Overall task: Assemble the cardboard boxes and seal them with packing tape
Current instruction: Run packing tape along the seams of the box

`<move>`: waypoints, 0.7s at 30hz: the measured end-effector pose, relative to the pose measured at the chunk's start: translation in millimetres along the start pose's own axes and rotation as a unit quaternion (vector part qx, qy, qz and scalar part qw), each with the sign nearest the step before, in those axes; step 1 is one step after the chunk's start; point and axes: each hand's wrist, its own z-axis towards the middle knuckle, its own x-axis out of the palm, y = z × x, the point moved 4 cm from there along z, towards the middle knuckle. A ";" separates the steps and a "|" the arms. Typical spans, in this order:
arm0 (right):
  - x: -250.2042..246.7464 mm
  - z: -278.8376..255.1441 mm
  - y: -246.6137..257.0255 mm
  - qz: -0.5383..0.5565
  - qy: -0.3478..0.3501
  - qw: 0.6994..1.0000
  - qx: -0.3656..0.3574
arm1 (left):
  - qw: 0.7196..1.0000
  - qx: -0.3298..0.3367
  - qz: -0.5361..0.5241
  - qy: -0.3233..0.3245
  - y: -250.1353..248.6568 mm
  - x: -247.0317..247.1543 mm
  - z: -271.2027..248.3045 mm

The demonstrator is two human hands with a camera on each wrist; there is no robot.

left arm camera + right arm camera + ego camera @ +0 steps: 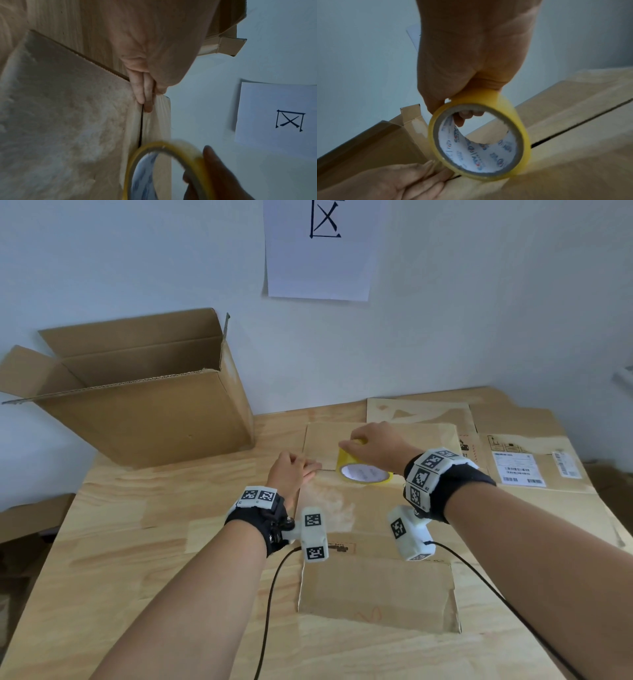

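A closed cardboard box (376,587) lies in front of me on the table, its flap seam (327,470) running left to right. My right hand (356,445) grips a yellow packing tape roll (343,460) from above and holds it upright on the seam. The right wrist view shows the fingers curled through the roll (518,121). My left hand (308,469) rests at the seam's left end. Its fingers (142,93) lie straight and press down on the box top beside the dark seam (141,128). The tape roll (171,146) stands just right of them.
A large open cardboard box (144,412) stands at the back left against the wall. Flattened cartons with shipping labels (520,467) cover the table's right side. Bare wooden table (154,525) lies to the left. Cables (270,594) trail from both wrists.
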 end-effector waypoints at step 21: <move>-4.4 0.8 -13.5 0.042 0.008 0.996 0.074 | 1.000 0.003 -0.027 0.011 0.4 -0.6 -5.5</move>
